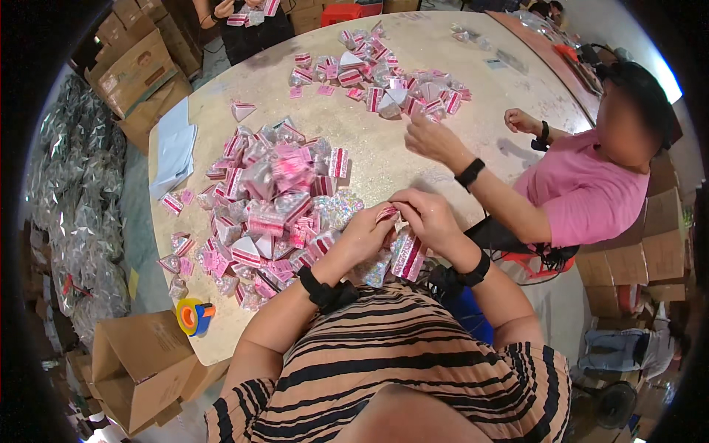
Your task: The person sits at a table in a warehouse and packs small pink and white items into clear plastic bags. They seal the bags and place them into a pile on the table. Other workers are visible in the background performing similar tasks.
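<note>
My left hand (367, 233) and my right hand (430, 218) meet close in front of me at the table's near edge. Fingers of both are closed in a pinch at the top of a small clear packet with a pink-and-white card (408, 253), which hangs below them. A bit of pink shows between the fingertips. Beside my left hand lies a clear bag of shiny sequins (340, 209). Left of that spreads a big heap of similar clear packets (258, 184) with pink-striped cards, loose pink slips (293, 168) on top. What my fingertips pinch is partly hidden.
A pale table (354, 140) carries a second packet heap (428, 92) farther off. White sheets (175, 144) and a tape roll (194, 317) lie at its left edge. A co-worker in a pink shirt (583, 188) sits right, one hand over the far heap. Cardboard boxes (136, 362) stand lower left.
</note>
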